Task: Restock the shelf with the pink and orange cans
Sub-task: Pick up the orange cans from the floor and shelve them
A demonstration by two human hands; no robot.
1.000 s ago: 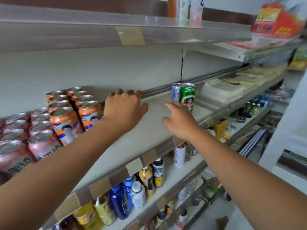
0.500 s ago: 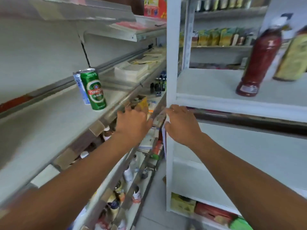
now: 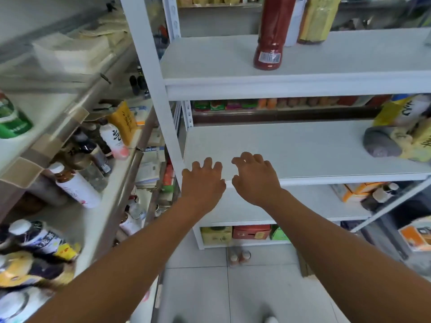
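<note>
Our left hand (image 3: 203, 180) and right hand (image 3: 255, 180) side by side, fingers loosely curled, holding nothing | 12 o'clock: white shelf (image 3: 291, 148), front edge beneath them | 9 o'clock: white bottle (image 3: 74, 185) on grey rack (image 3: 77, 224) | 2 o'clock: yellow packets (image 3: 419, 141) | far 12: red bottle (image 3: 270, 36) | pink and orange cans: we cannot tell where

The white middle shelf (image 3: 279, 145) bears yellow packets (image 3: 412, 138) at its right end.
</note>
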